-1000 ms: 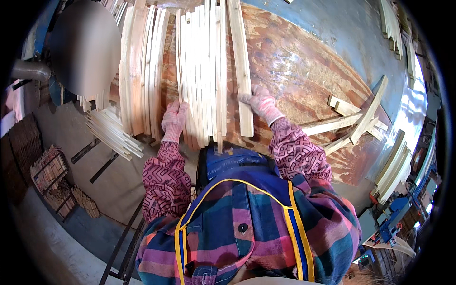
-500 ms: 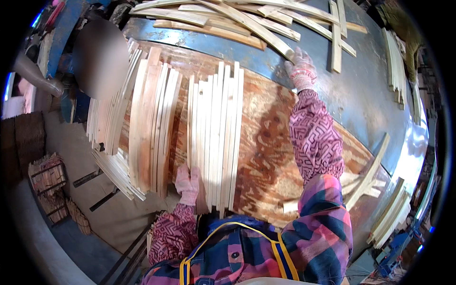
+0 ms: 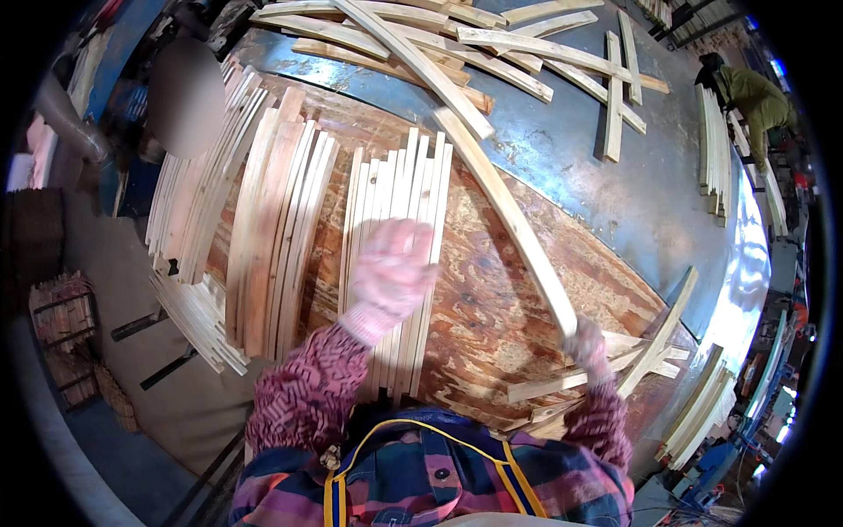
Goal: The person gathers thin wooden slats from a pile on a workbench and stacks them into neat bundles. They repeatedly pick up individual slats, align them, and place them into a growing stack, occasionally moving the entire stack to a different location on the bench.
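Right hand (image 3: pixel 590 347) back from the far side toward the body, now with a pale, slightly bowed wood slat (image 3: pixel 512 215); left hand (image 3: pixel 386 272) up from its row's near end. Right: blurred, fingers curled around the slat's near end. Left: blurred, over the middle of a row of slats (image 3: pixel 399 184); fingers partly bent, cannot tell whether it touches or grips. Both in pinkish knit gloves. Held slat slants across a rough, red-brown plywood sheet (image 3: pixel 470 325). Second row (image 3: pixel 272 228), left: broader faces, pinker grain. Crossed offcuts (image 3: pixel 659 329) just beside the right hand. Beyond, blue-grey metal worktop (image 3: pixel 615 220), scuffed, carrying a jumbled pile (image 3: pixel 544 50) of curved slats. Far left, dark rack (image 3: pixel 63 321) holding bundled sticks, details blurred.
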The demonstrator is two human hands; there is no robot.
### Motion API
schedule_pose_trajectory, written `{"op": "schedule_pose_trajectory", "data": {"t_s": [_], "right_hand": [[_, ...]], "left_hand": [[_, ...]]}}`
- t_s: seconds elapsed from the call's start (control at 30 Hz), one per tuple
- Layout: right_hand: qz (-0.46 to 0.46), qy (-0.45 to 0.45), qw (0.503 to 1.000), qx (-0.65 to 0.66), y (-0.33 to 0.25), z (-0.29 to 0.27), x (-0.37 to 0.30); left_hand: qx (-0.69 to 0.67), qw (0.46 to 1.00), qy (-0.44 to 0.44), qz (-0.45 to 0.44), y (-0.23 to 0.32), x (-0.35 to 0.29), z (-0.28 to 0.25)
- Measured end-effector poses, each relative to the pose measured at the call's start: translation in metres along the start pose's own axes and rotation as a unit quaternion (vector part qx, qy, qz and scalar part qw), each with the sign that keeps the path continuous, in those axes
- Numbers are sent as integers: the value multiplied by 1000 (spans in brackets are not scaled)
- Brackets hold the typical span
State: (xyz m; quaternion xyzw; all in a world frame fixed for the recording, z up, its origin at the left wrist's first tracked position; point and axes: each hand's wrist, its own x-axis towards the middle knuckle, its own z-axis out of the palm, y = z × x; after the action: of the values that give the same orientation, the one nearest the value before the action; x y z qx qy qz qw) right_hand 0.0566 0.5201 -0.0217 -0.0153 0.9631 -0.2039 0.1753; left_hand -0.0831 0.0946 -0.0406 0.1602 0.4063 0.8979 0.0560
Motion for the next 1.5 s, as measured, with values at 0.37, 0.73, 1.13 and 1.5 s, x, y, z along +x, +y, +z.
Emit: {"op": "schedule_pose_trajectory", "data": {"t_s": [0.37,0.73,1.13,1.5], "right_hand": [[-99,133,944,-284,-63,-73,88],[133,17,989,-61,-239,-33,395],[-130,174,952,-214,-333,-40,560],[-132,-28,982,131,-230,-74,514]], "left_hand": [[-905,-344,249,-2,72,76,61],[-788,-495,-285,228,89,-121,-80],[-912,-371,-125,124,91,-87,-119],[-917,-373,-118,82,93,-88,-123]]}}
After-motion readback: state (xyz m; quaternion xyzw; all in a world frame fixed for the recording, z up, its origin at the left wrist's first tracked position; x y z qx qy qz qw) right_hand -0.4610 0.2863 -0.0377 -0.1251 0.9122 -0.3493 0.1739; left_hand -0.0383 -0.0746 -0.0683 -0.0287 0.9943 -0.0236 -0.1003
